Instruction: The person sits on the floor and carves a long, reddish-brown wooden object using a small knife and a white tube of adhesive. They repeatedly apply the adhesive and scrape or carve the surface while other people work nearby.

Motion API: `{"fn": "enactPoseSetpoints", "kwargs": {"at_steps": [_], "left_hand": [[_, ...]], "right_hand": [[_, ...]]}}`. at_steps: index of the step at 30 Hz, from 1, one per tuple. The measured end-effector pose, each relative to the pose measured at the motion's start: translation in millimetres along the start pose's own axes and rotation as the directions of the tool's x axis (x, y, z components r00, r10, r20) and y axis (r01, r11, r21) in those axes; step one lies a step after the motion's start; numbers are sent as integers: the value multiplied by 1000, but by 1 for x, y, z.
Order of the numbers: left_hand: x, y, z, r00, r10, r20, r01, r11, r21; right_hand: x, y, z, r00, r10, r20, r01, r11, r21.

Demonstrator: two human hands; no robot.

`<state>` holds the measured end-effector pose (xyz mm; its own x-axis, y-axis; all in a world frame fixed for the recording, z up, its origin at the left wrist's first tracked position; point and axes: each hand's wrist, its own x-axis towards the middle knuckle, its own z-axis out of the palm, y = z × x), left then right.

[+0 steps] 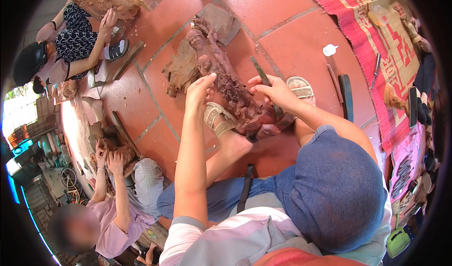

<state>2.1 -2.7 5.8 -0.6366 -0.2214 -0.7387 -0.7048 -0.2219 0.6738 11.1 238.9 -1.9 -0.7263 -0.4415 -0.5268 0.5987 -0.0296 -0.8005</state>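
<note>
A long reddish-brown wood carving (219, 71) with carved figures lies between my sandaled feet, its far end slanting away from me. My left hand (201, 89) hovers at the carving's left side, fingertips pinched together. Whatever sits in that pinch, if anything, is too small to make out. Over the carving's right side, my right hand (278, 93) grips a slim, flat, dark greenish tool (260, 71) that points up and away. Its exact kind does not show. A rough brown wood piece (181, 68) lies just left of the carving, and a flat greyish slab (221, 23) is by its far end.
Right of my foot lie a brown rod (334, 83), a dark curved strip (346, 96) and a small white container (330, 49). Beyond them a red woven mat (353, 23) holds a thin tool (376, 71). Two people work on wood at the left, near a long wooden bar (128, 60).
</note>
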Motion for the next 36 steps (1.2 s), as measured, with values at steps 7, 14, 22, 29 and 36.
{"fn": "enactPoseSetpoints", "kwargs": {"at_steps": [7,14,22,29,36], "left_hand": [[-9,0,6,999,19,-26,-20,999,-29],[-3,-2,1,1000,-11,4,11,998,-62],[-1,-3,-1,1000,5,25,-3,998,-57],[-2,-7,3,999,51,12,-50,996,-78],[-4,-9,6,993,114,-11,-115,991,-73]], "right_hand": [[1,3,0,1000,-3,-1,3,1000,16],[1,3,0,1000,10,2,-10,1000,21],[2,5,0,1000,9,7,-9,999,49],[1,5,-2,1000,7,10,-7,1000,30],[0,4,-3,1000,11,0,-11,1000,27]]}}
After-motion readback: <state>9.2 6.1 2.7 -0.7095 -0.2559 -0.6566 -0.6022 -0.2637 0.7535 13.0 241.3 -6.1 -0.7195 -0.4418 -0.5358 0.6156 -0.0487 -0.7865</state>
